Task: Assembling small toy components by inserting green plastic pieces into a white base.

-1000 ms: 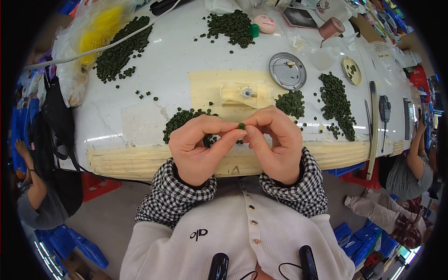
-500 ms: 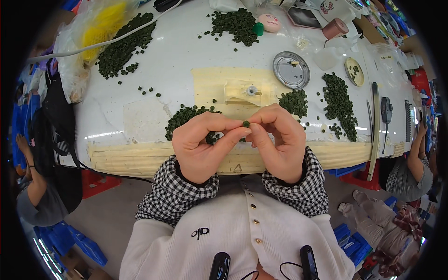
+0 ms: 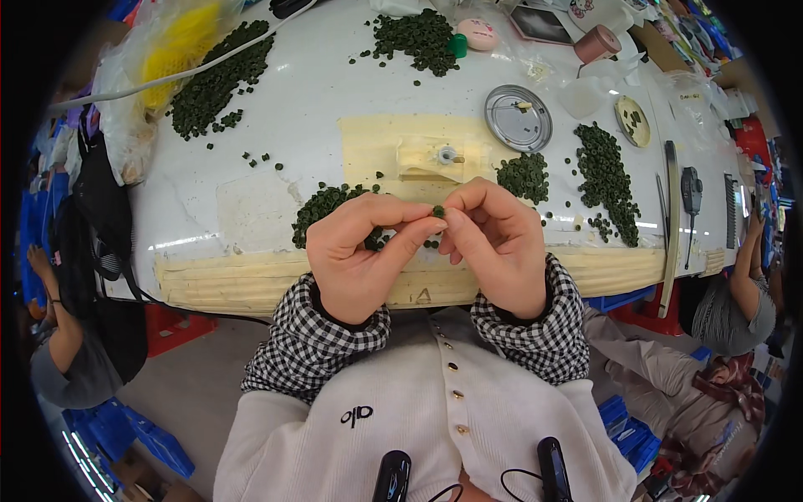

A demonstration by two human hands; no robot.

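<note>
A small dark green ridged round piece is pinched between the fingertips of both hands, above the table's near edge. My left hand grips it with thumb and forefinger; my right hand meets it from the other side, thumb and forefinger pressed together. Partly behind my left hand lies a heap of similar green pieces. Past my right hand is a smaller green heap. Ahead of both hands, a taped block with a metal post stands on yellowish tape.
Further green heaps lie at the far left, far middle and right. A round metal lid sits beyond my right hand. A long strip and a screwdriver-like tool lie rightward. Other people sit or stand on both sides.
Both hands stay together on the green piece, with slight finger shifts. The view has shifted a little, and a person at the lower right has moved closer to the table.
</note>
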